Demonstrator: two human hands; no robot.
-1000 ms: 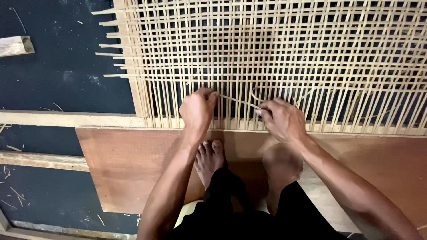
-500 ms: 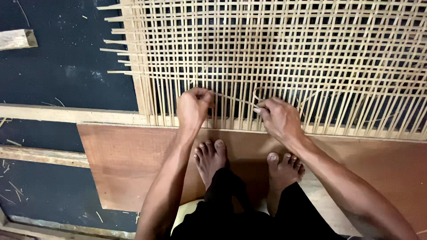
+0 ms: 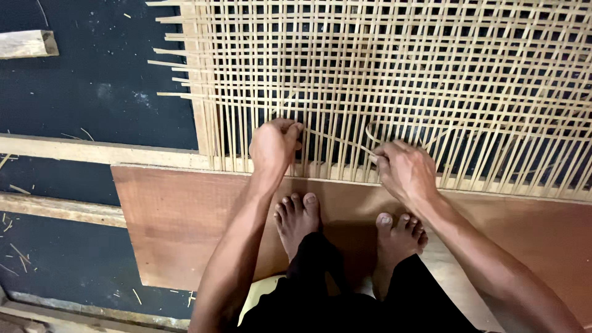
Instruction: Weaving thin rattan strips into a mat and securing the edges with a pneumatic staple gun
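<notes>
A large open lattice of pale cane strips (image 3: 394,74) lies on the dark floor and fills the upper right. My left hand (image 3: 274,146) rests on its near edge, fingers curled around a thin cane strip (image 3: 336,140). That strip runs right to my right hand (image 3: 404,169), which pinches its other end, where it loops upward. Both hands sit just above the lattice's lower wooden rail (image 3: 512,185). My bare feet (image 3: 299,216) stand on a brown plywood board (image 3: 179,222) below.
A pale wooden batten (image 3: 92,151) runs left from the lattice, with a second one (image 3: 58,209) below it. A short wood block (image 3: 28,44) lies at the top left. Cane scraps (image 3: 15,259) litter the dark floor (image 3: 92,80) at lower left.
The view has shifted slightly, so the lattice sits a little lower and to the right. Both hands stay on the strip, the right hand a bit lower.
</notes>
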